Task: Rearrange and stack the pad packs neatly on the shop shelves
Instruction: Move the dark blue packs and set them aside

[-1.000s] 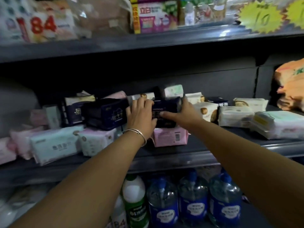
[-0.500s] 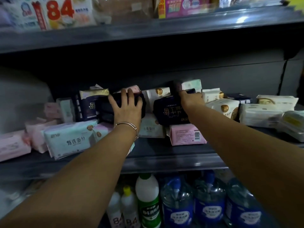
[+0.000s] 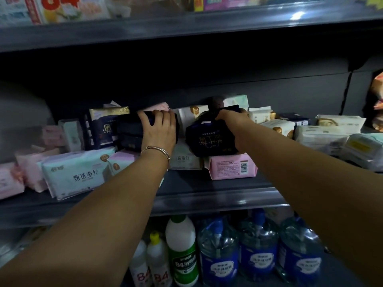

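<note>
My left hand curls over stacked dark navy plastic pad packs, steadying them; right hand grips a dark purple soft pack atop the pink rectangular pack, probably squaring it.

Two bare forearms reach in from the lower corners, with no sleeve showing on either as far as the edge of view. The left hand has a thin, silver-coloured metal bangle round its wrist, a plain smooth band that catches a little light and looks doubled where it crosses the wrist. The right hand and its wrist carry no ring or band that the dim, slightly blurred view lets one make out.
</note>
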Demonstrator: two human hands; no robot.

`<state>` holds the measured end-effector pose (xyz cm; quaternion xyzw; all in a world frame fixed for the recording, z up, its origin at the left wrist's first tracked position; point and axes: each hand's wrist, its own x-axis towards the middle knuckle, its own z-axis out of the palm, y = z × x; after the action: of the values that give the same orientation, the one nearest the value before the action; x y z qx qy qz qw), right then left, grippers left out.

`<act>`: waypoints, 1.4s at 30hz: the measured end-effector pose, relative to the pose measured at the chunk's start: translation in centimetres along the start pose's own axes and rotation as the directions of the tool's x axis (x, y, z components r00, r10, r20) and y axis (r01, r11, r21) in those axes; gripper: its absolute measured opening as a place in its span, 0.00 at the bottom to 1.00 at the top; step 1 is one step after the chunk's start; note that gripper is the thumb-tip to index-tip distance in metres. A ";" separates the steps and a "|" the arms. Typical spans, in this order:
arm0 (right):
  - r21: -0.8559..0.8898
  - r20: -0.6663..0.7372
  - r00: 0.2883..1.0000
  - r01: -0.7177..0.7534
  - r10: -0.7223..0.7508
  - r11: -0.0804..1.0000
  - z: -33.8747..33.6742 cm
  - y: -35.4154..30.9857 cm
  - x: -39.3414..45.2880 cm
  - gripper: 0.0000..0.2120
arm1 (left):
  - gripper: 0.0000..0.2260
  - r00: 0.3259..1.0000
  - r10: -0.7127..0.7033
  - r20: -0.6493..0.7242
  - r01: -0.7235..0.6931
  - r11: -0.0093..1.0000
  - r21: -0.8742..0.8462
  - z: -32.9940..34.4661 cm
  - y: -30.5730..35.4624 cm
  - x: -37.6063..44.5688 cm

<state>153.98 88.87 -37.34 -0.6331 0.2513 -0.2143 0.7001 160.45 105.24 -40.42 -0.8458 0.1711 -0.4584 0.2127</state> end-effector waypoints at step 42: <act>-0.117 -0.624 0.773 -0.231 0.110 0.966 -42.8 21.3 -24.6 0.42 | 0.36 0.779 0.622 -0.081 -0.465 0.487 -0.739 -28.7 31.7 -18.5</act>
<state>107.68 73.06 -59.59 -0.5665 0.5401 -0.3188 0.5345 123.52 81.44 -55.74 -0.7996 0.5747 -0.1737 0.0106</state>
